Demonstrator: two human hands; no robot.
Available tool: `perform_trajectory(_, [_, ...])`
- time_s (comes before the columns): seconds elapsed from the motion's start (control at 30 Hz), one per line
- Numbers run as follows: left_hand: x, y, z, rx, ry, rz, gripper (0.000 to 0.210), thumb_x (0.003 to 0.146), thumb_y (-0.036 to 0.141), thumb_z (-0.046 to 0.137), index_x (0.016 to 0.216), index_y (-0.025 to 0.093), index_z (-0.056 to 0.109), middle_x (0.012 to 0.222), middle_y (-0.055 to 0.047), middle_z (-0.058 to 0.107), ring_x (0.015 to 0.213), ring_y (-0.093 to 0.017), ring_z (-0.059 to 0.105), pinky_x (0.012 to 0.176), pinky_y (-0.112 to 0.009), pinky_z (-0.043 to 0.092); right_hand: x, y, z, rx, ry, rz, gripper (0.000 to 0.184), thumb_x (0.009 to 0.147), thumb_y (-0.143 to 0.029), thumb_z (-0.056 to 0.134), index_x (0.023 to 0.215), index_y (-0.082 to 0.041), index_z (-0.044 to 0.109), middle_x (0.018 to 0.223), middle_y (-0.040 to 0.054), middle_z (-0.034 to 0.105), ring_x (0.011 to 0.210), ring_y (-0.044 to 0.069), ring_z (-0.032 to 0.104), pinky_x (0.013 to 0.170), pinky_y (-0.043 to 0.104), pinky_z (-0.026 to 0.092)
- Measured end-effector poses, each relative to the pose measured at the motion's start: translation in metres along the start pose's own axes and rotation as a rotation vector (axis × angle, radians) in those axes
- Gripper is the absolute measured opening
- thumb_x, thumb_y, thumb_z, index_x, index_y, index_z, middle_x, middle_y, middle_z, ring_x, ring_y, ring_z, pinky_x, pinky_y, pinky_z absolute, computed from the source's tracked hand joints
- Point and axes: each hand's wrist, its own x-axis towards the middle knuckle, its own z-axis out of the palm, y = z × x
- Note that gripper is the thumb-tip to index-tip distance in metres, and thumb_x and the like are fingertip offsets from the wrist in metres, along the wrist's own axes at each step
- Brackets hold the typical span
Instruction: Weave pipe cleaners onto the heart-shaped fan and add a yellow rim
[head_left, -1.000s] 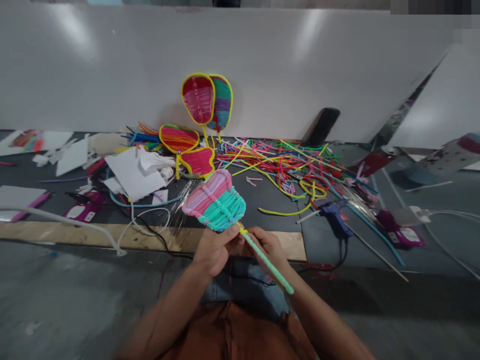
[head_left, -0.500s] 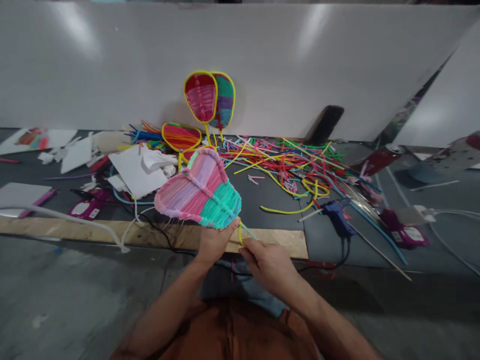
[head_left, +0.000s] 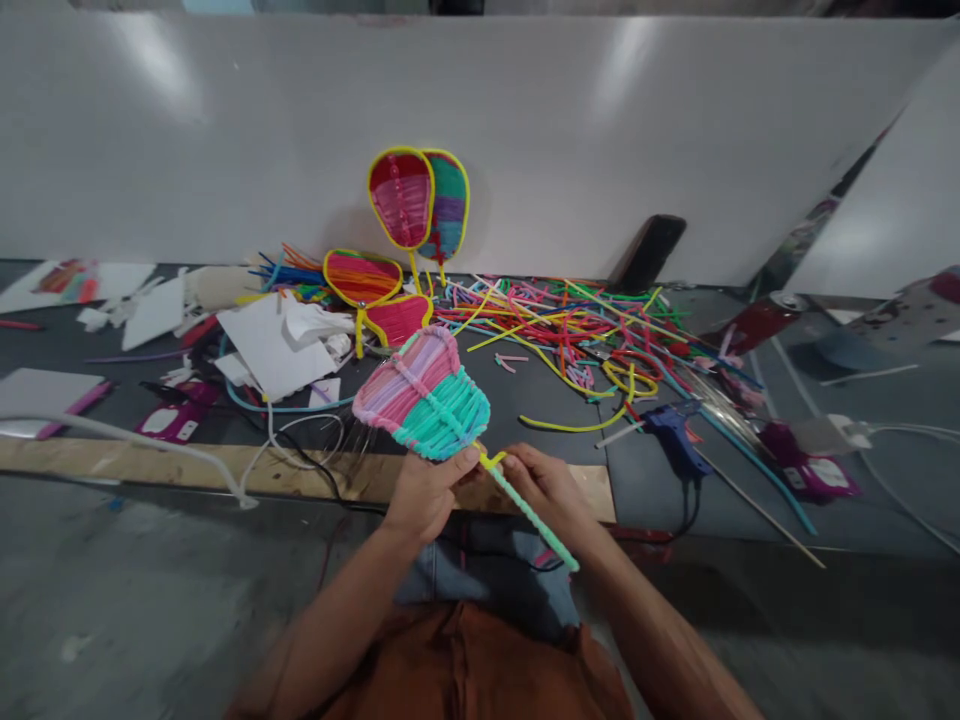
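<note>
A hand fan made of pipe cleaners (head_left: 442, 415), pink and lilac on the far part and turquoise near its base, is held above the bench edge. My left hand (head_left: 427, 492) is closed on the fan's base, thumb on top. From there a mint-green handle (head_left: 536, 520) slants down to the right, toward my body. A yellow pipe cleaner (head_left: 491, 460) is wound round the top of the handle. My right hand (head_left: 551, 488) pinches the end of this yellow pipe cleaner, its other fingers partly hidden behind the handle.
Two finished-looking fans (head_left: 401, 198) lean against the white board. Loose pipe cleaners (head_left: 540, 310) are heaped at the back. A blue glue gun (head_left: 679, 440) with its cord lies to the right, near a red can (head_left: 765, 322). White paper (head_left: 274, 340) covers the left side.
The fan has tilted and shifted right and nearer to me, and its mint-green handle has come into view. My right hand has moved up and right with the yellow pipe cleaner.
</note>
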Motion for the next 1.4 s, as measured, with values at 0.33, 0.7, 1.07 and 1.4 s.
perform_trajectory(0.33, [0.014, -0.008, -0.011, 0.52, 0.212, 0.372, 0.011, 0.064, 0.025, 0.076, 0.067, 0.019, 0.067, 0.071, -0.001, 0.068, 0.071, -0.017, 0.063, 0.082, -0.033, 0.049, -0.022, -0.029, 0.038, -0.269, -0.112, -0.059, 0.021, 0.092, -0.026, 0.041, 0.09, -0.016, 0.059, 0.075, 0.0081, 0.069, 0.065, 0.019, 0.063, 0.055, 0.025, 0.037])
perform_trajectory(0.7, [0.003, 0.002, -0.017, 0.554, 0.039, 0.292, 0.01, 0.065, 0.024, 0.075, 0.061, 0.019, 0.068, 0.064, -0.001, 0.068, 0.067, -0.018, 0.061, 0.08, -0.033, 0.048, -0.005, -0.023, -0.039, -0.29, 0.095, -0.148, 0.028, 0.094, -0.034, 0.039, 0.091, -0.02, 0.063, 0.083, 0.0052, 0.07, 0.072, 0.015, 0.063, 0.064, 0.023, 0.041])
perform_trajectory(1.07, [0.001, 0.004, 0.003, 0.01, 0.087, 0.086, 0.026, 0.056, 0.026, 0.081, 0.069, 0.015, 0.062, 0.067, 0.001, 0.064, 0.06, -0.012, 0.059, 0.057, -0.025, 0.051, -0.013, -0.01, 0.027, -0.126, -0.063, -0.051, 0.032, 0.095, -0.032, 0.031, 0.082, -0.019, 0.057, 0.066, 0.0012, 0.061, 0.057, 0.013, 0.056, 0.054, 0.022, 0.039])
perform_trajectory(1.4, [0.003, 0.007, -0.012, 0.572, 0.207, 0.386, 0.009, 0.058, 0.022, 0.078, 0.063, 0.021, 0.071, 0.069, -0.001, 0.07, 0.076, -0.021, 0.064, 0.087, -0.034, 0.047, -0.024, -0.043, 0.004, -0.562, -0.086, -0.144, 0.022, 0.092, -0.031, 0.042, 0.087, -0.021, 0.061, 0.071, 0.0066, 0.07, 0.061, 0.017, 0.063, 0.051, 0.024, 0.033])
